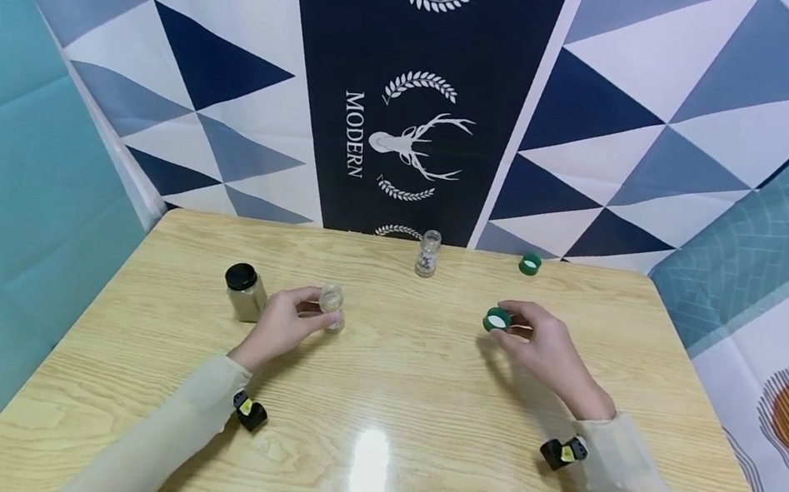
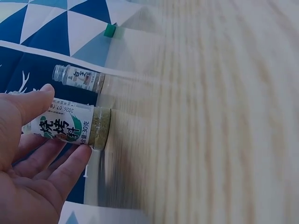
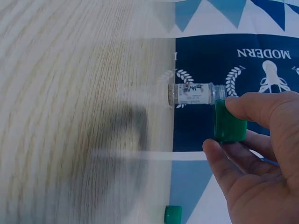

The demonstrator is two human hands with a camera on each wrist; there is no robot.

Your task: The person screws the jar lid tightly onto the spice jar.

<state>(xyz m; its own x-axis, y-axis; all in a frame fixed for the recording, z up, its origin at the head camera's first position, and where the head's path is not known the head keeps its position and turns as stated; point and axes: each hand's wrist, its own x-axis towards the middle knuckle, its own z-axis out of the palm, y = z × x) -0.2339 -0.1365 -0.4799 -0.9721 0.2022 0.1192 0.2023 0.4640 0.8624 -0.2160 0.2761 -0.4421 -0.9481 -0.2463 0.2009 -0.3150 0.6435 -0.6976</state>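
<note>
My left hand (image 1: 287, 322) grips a small clear spice bottle (image 2: 70, 122) that stands upright on the table without a lid. Its white label has dark characters, and brownish powder lies at the bottom. Over on the right, my right hand (image 1: 545, 345) pinches a green cap (image 3: 230, 122) between thumb and fingers, above the tabletop. In the head view the cap's pale inside faces the camera. A second lidless spice bottle (image 1: 427, 254) stands near the back edge, apart from both hands. Another green cap (image 1: 530, 264) sits at the back right.
Just left of my left hand stands a jar with a black lid (image 1: 246, 292). The wooden table (image 1: 373, 394) ends at a patterned cloth backdrop (image 1: 415, 98). Cloth also hangs along both sides. Each wrist wears a small black camera.
</note>
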